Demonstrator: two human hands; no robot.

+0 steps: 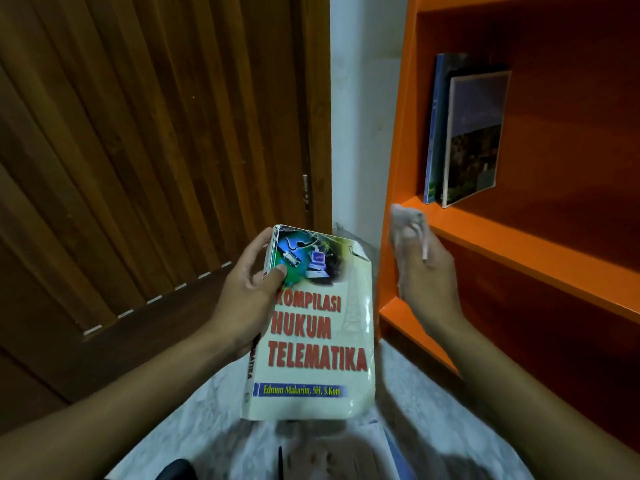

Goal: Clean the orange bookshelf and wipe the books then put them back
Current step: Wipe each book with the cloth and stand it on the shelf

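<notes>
Left hand (247,282) gripped thick paperback book (313,327) by spine edge near its top — thumb pressed on front cover, fingers curled round behind. Cover faced up toward camera, cream with red title "KOMPILASI HUKUM TELEMATIKA", author strip near bottom, computer picture at top. Top right corner of cover looked worn and curled. Held in mid-air over pale floor (214,420), just left of orange bookshelf (519,244), not touching it.

Right hand (427,271) raised just beside book's right edge, clutched pale cloth (403,225) — cloth bunched above fingers, blurred. Fingers curled round it; exact grip could not be told through blur. Cloth sat near front left corner of middle shelf board, contact with board unclear. Hand apart from book.

Two thin books (471,136) stood upright at left end of upper shelf, leaning against shelf's left side wall. Front one showed landscape photo cover, back one blue-edged, mostly hidden. Rest of that shelf board bare orange. Lower shelf compartment dark, contents not visible.

Brown slatted wooden door (138,150) filled left side, hinge at its right edge. White wall strip (363,116) between door and bookshelf.

Blurred papers (377,431) on floor below book, partly hidden. Dark object (173,471) at bottom edge, unidentifiable.
</notes>
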